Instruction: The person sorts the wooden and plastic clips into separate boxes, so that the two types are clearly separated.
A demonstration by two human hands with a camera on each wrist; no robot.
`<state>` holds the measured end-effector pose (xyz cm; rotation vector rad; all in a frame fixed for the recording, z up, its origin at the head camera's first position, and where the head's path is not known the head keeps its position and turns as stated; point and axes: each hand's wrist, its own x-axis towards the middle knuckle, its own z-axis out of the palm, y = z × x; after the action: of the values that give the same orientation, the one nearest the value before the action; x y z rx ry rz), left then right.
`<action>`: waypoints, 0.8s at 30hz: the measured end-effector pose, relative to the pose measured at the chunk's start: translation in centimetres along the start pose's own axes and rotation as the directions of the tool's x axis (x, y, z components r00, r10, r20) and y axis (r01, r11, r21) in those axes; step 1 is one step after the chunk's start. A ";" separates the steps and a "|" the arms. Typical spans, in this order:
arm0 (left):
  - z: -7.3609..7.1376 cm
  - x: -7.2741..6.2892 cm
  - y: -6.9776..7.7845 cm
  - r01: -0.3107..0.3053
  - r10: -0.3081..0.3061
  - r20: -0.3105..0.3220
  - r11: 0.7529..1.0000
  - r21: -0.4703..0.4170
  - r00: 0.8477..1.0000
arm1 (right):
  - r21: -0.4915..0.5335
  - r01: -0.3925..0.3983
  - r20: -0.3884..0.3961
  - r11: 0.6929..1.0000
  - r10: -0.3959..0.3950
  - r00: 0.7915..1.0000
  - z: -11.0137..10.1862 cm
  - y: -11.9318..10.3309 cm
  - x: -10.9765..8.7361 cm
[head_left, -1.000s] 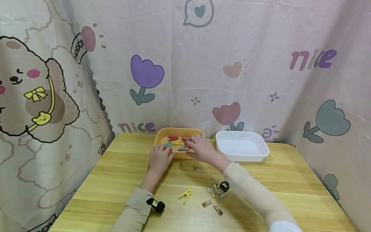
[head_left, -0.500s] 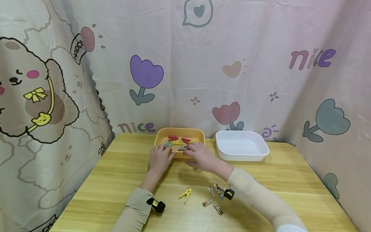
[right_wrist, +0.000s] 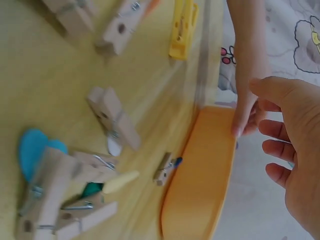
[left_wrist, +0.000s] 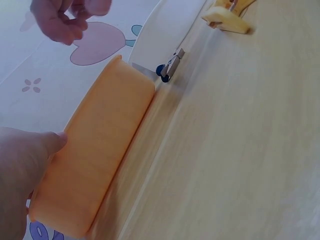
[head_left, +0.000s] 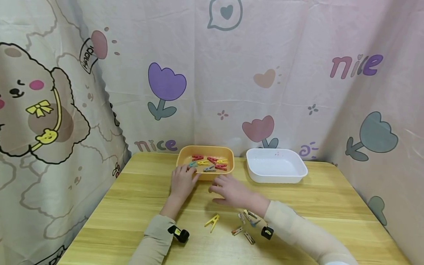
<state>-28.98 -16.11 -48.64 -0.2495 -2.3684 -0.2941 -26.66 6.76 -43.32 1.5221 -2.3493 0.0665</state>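
From my distant seat I follow the hands of a person at the table (head_left: 132,206). In the middle of the head view, the left hand (head_left: 182,181) pinches the rim of an orange box (head_left: 204,177), with the thumb outside on the wall. The right hand (head_left: 232,192) hangs just in front of this box, its fingers loosely bent, a little spread, and holding nothing that I can see.

I judge that the step in hand is a pause between two picks. Coloured clips such as a red clip (head_left: 221,167) lie inside the orange box, while a yellow clip (head_left: 215,218) lies outside, in the lower middle. To take it, the right hand would need to come down with thumb and fingers parted.

The yellow clip looks like smooth plastic, its legs spread like a letter A. The wooden clips (right_wrist: 47,195), in the lower left of the right wrist view, are square-edged, with metal springs; a flat blue piece (right_wrist: 31,150) shows among them. The orange box and the white box (head_left: 276,179) have rounded corners.
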 end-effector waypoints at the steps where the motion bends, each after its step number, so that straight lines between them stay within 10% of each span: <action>1: 0.0 0.0 0.0 0.002 -0.002 0.005 1.000 -0.002 1.000 | -0.005 0.009 0.007 1.000 -0.009 1.000 0.0 -0.1 -0.1; 24: -0.3 0.0 0.1 0.022 -0.021 0.022 0.999 -0.031 1.000 | 0.022 0.146 0.145 0.989 -0.147 0.978 1.8 -2.5 -2.4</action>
<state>-28.79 -16.05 -48.40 -0.2434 -2.3907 -0.3408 -24.00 7.43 -46.08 1.7556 -2.3409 -0.0698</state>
